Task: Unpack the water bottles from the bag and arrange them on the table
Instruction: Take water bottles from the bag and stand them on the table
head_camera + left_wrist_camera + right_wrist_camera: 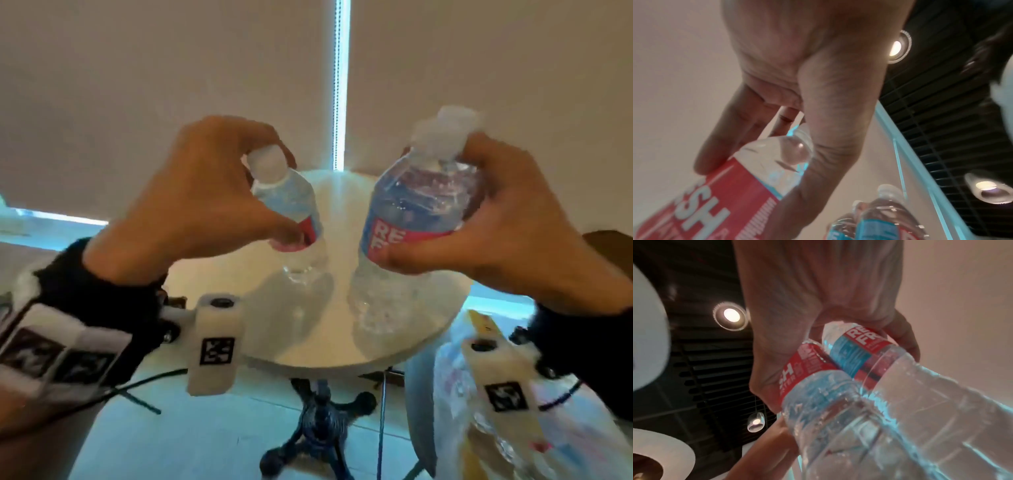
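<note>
Round marble table (394,346) below, bag (534,428) at right. Right hand (507,233) clutches two bottles (411,219) over it; left hand (205,202) holds a single bottle (291,202) farther back. Placing step: lower upright, well apart, release.

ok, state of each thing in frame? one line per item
left hand: grips one bottle near the top
left bottle: capped, tilted, over the table; cannot tell if its base touches
right hand: grips two bottles together
right bottles: side by side, touching, held over the table
table: round, white, nothing plainly set down on it
bag: beside the table, lower right, contents blurred
</note>
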Demonstrator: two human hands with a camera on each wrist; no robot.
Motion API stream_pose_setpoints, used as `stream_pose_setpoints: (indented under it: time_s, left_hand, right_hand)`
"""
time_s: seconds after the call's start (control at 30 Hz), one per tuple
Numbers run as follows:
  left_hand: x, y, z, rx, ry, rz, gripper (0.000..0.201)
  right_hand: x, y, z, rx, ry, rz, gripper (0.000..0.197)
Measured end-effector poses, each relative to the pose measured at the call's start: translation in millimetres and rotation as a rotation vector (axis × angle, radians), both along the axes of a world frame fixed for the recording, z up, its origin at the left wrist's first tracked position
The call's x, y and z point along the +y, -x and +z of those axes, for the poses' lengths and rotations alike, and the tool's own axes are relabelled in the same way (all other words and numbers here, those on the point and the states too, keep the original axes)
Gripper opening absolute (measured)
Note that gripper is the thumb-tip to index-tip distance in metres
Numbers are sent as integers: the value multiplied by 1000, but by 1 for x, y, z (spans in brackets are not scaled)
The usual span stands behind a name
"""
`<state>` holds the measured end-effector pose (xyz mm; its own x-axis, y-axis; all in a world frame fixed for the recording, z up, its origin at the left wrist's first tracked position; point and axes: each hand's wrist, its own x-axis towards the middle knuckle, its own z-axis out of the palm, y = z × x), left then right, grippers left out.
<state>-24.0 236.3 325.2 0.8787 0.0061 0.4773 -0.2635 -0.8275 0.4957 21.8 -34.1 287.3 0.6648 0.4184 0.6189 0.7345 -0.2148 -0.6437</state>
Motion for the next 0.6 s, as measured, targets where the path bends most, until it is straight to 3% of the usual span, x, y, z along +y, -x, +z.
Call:
stream_pose_setpoints:
  time_s: [0.17, 0.27, 0.6]
  left_hand:
    - [71, -35, 2, 111, -65, 99, 51]
    - [98, -46, -1, 177, -82, 120, 48]
    - [136, -65, -5, 276, 9, 77, 47]
  right_hand:
    - [104, -27, -1, 20, 77, 13, 73]
    - [141, -38, -7, 29, 144, 42, 61]
    - [199, -62, -26, 46, 257, 22, 64]
